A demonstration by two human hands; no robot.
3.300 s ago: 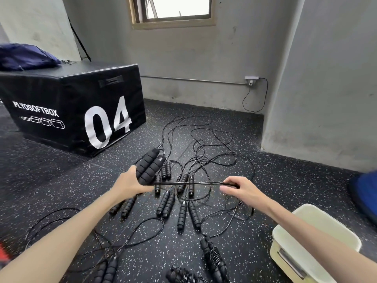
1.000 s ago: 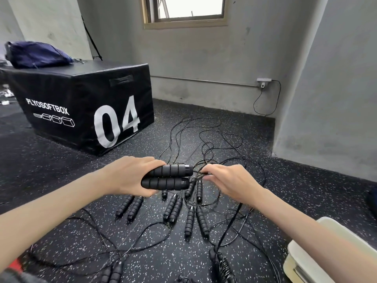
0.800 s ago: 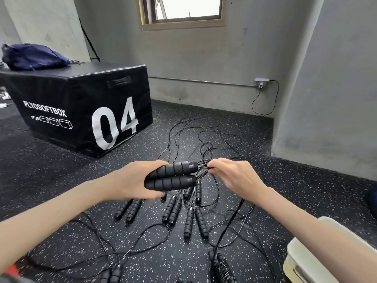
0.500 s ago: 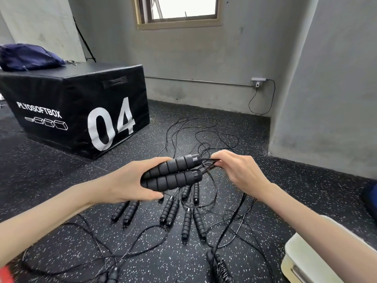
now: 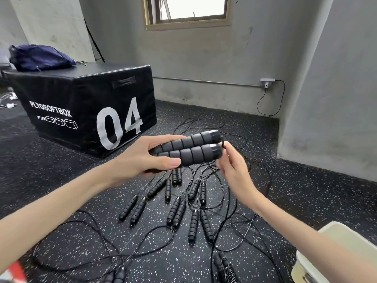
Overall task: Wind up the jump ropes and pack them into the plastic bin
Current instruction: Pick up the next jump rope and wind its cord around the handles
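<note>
Jump rope handles [image 5: 189, 149], two black ribbed grips, are held side by side above the floor in the left hand [image 5: 140, 160], thumb and fingers curled round their near ends. Right hand [image 5: 234, 168] sits at the handles' cap end, fingers pinching the thin black cord [image 5: 223, 144] where it leaves the caps. Loose jump ropes [image 5: 179, 209] lie in pairs on the speckled floor [image 5: 61, 180] below, cords tangled. Plastic bin [image 5: 342, 237], cream-coloured, stands at lower right, partly hidden behind the right forearm.
</note>
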